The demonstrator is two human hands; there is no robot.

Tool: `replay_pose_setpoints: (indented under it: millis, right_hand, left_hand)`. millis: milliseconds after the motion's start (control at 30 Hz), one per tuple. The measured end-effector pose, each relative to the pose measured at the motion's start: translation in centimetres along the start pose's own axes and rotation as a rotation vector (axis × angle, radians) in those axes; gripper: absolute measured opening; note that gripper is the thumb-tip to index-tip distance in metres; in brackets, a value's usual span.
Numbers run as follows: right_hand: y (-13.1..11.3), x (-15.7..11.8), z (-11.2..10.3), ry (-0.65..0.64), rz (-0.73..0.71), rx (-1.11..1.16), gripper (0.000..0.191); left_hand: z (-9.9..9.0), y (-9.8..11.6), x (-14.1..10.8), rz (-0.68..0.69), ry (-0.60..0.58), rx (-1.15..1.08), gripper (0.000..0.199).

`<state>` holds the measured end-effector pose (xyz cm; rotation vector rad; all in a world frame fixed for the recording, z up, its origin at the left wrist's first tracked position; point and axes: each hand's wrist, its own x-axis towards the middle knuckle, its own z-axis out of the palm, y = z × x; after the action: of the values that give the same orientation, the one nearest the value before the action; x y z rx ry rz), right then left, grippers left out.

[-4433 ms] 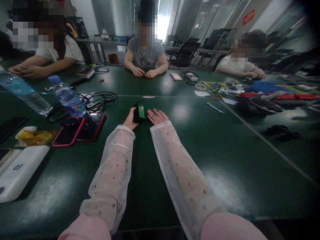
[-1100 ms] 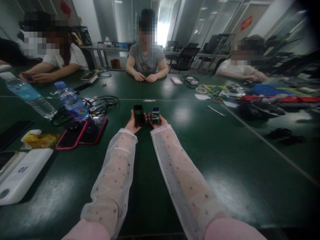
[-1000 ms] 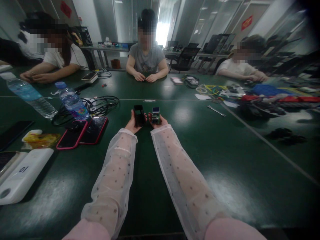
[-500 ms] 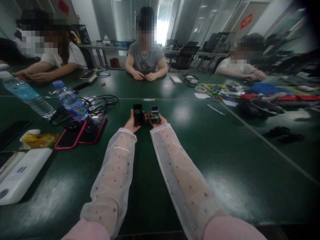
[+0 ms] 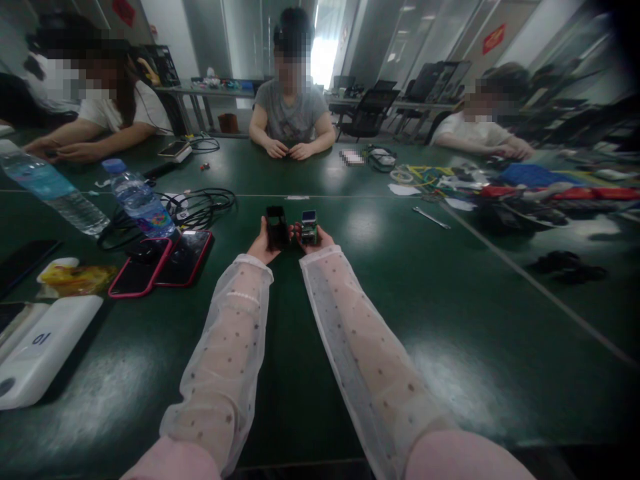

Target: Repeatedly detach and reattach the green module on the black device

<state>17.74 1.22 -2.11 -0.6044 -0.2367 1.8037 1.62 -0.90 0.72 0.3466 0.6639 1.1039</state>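
My left hand (image 5: 261, 245) is closed around a small black plastic case (image 5: 277, 228) with a rectangular opening near its top. Beside it, a little to the right, my right hand (image 5: 323, 241) grips a small green circuit board with a screen (image 5: 309, 227). The screen faces up at the board's far end. Both things are held apart, with a narrow gap between them, over the dark green table (image 5: 350, 300). Some of my fingers are hidden behind what they hold.
On the left are two phones with red edges (image 5: 141, 268), water bottles (image 5: 137, 200), black cables (image 5: 210, 203) and a white device (image 5: 50, 350). A wrench (image 5: 431, 217) lies to the right, before piled cables and tools (image 5: 540, 190). Three people sit across the table.
The view has shifted very slightly. Both hands keep their hold on the case and the circuit board, in nearly the same place.
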Motion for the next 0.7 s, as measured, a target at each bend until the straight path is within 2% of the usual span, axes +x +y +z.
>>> replay_pose_setpoints:
  millis: [333,700]
  right_hand:
    - [-0.02,0.13,-0.16,0.007,0.004,-0.009,0.039]
    - [-0.02,0.09,-0.22,-0.005,0.004,-0.016,0.039]
  left_hand:
    - [0.16,0.07,-0.07,-0.034,-0.003,-0.047,0.067]
    - [-0.24,-0.03,0.52,-0.008,0.000,-0.005,0.067]
